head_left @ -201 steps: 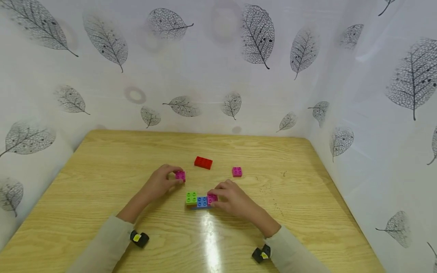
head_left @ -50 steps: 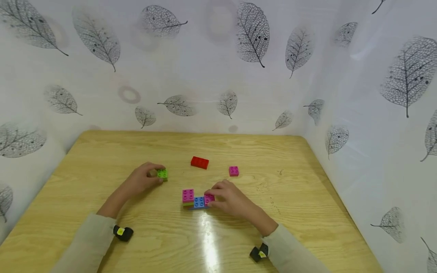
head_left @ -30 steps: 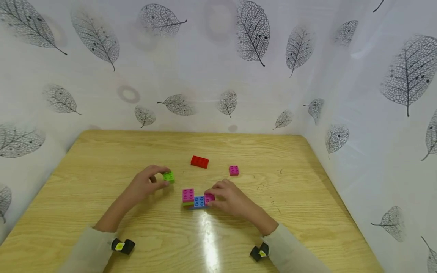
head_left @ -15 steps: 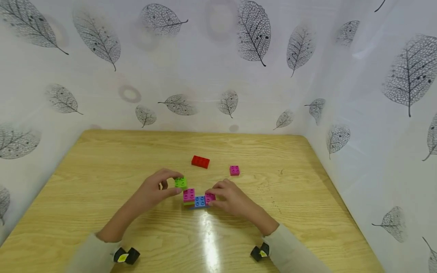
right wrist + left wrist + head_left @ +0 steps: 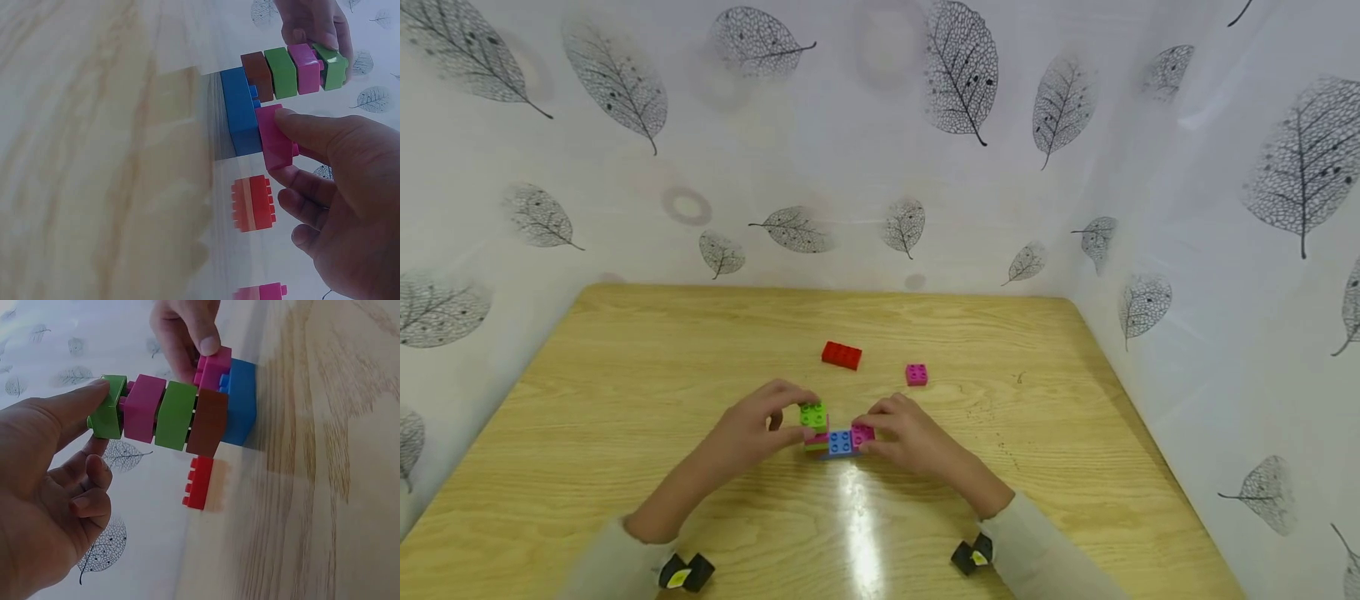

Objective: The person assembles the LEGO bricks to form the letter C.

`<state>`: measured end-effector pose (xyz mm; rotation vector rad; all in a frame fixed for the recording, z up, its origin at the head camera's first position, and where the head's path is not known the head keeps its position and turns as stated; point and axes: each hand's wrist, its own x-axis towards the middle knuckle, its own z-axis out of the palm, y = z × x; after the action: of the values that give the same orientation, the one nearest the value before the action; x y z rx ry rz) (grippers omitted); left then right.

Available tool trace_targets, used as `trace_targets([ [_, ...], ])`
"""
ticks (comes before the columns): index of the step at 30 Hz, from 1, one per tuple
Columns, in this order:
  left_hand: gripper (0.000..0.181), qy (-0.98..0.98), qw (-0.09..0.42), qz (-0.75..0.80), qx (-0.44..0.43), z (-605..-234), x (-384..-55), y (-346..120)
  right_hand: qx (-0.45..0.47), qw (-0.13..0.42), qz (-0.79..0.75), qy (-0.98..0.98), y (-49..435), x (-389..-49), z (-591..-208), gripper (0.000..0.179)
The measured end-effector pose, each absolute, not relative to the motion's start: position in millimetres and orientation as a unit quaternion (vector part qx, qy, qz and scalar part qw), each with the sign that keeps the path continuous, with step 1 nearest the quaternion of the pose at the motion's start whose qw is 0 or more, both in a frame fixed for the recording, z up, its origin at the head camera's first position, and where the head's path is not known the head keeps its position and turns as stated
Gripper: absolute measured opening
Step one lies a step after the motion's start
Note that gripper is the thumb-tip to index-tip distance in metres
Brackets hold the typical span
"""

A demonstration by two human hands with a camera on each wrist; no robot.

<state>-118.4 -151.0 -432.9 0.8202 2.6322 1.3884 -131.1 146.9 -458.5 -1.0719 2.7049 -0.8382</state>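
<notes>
My left hand (image 5: 748,433) pinches a bright green brick (image 5: 111,407) between thumb and index finger. That brick sits over the pink brick (image 5: 145,409) of a stack, whose studs still show between the two. Below the pink one come another green brick (image 5: 175,416) and a brown brick (image 5: 210,419), on one end of a long blue brick (image 5: 239,112). At the blue brick's other end, my right hand (image 5: 913,437) grips a second pink brick (image 5: 275,137) with thumb and fingers. Bare blue studs show between that brick and the stack in the head view.
Behind the build, a red brick (image 5: 842,355) and a loose pink brick (image 5: 917,374) lie on the wooden table (image 5: 662,333). A white leaf-print sheet (image 5: 850,150) rises behind the table and along its sides.
A pink brick my left hand held earlier now sits in the stack. That hand has since brought a green brick rightward from the table to the stack's top. My right hand keeps its grip.
</notes>
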Motion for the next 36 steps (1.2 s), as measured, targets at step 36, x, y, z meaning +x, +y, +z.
trace_targets([
  [36, 0.036, 0.889, -0.003, 0.363, 0.277, -429.2, -114.6, -143.6, -0.356, 0.055, -0.272, 0.892, 147.0, -131.6, -458.7, 0.037],
])
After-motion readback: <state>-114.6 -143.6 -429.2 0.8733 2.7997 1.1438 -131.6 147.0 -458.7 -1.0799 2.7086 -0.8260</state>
